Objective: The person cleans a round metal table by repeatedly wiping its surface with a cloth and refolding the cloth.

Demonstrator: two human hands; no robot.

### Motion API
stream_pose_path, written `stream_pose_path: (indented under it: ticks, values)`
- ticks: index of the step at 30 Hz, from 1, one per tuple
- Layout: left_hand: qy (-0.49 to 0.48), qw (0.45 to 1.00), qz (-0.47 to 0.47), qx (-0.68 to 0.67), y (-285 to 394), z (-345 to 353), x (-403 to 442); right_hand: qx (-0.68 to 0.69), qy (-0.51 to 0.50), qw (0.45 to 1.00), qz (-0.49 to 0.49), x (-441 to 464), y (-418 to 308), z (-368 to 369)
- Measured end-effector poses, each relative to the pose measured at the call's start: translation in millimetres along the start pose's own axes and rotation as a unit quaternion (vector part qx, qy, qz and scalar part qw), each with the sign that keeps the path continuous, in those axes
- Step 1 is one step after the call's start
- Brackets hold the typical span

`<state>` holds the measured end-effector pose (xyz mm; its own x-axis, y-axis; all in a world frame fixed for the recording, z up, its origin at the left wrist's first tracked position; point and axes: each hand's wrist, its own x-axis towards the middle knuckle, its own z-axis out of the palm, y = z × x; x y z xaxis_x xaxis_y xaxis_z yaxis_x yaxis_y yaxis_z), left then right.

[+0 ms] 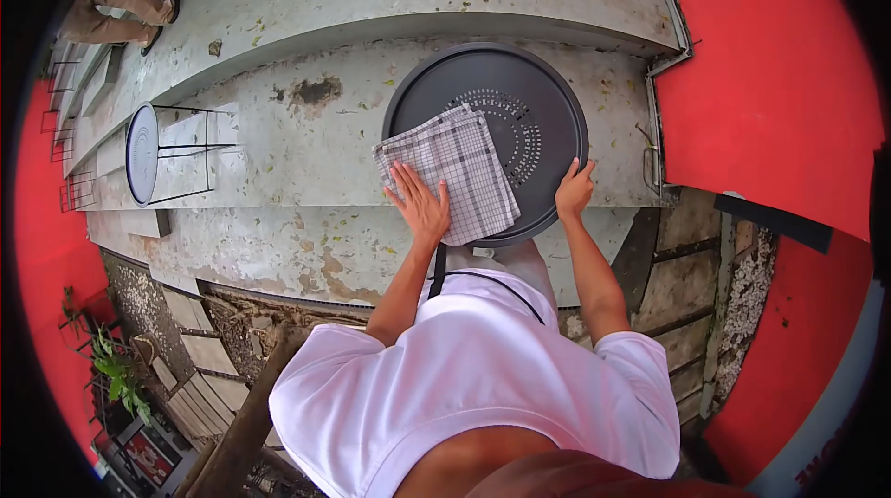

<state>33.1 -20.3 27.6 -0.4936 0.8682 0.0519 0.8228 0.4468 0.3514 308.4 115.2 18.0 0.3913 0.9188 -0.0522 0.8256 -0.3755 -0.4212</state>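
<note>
A round dark table top (445, 90) with a pattern of small holes is in front of my body. On its left part lies a folded checkered cloth (457, 168), grey and white. My left hand (422, 207) rests flat on the cloth's lower left part, fingers spread. At the right edge of the round top, my right hand (575, 190) grips the rim, with the thumb on the upper side. What supports the top is hidden beneath it.
Another round table (142, 155) with thin black legs stands at the left. A person's legs (121, 8) show at the upper left. Concrete steps (390, 26) run across, red walls (770, 90) flank both sides, and a plant (119, 373) is lower left.
</note>
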Motion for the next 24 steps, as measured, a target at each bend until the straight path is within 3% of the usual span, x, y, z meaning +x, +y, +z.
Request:
stream_pose_path:
  ticks: [4, 9, 11, 12, 15, 18, 20, 22, 24]
  values:
    - [0.021, 0.997, -0.04, 0.065, 3, 19, 66, 0.01, 0.005, 1.0, -0.002, 2, -1, -1]
    - [0.066, 0.988, -0.004, 0.137, 24, 44, 183, 0.011, 0.012, 1.0, -0.015, 4, 1, -1]
    - [-0.013, 0.988, 0.09, 0.124, 45, 46, 222, 0.02, 0.017, 0.999, -0.019, 6, 2, -1]
    - [-0.017, 0.988, 0.09, 0.123, 60, 51, 238, 0.033, 0.019, 0.999, -0.02, 6, 2, -1]
    - [-0.006, 0.951, 0.275, 0.145, 119, 72, 257, 0.04, 0.014, 0.999, -0.016, 6, 4, 0]
    - [0.008, 0.906, 0.418, 0.07, 191, 104, 229, 0.041, 0.006, 0.999, -0.002, 7, 8, -1]
    - [-0.04, 0.855, 0.516, -0.022, 228, 117, 187, 0.034, 0.001, 0.999, -0.039, 6, 14, 2]
    - [-0.145, 0.81, 0.567, 0.032, 253, 116, 146, 0.054, -0.017, 0.998, 0.004, 6, 15, 1]
    - [-0.147, 0.809, 0.567, 0.041, 254, 115, 136, 0.069, -0.017, 0.997, -0.003, 8, 29, 15]
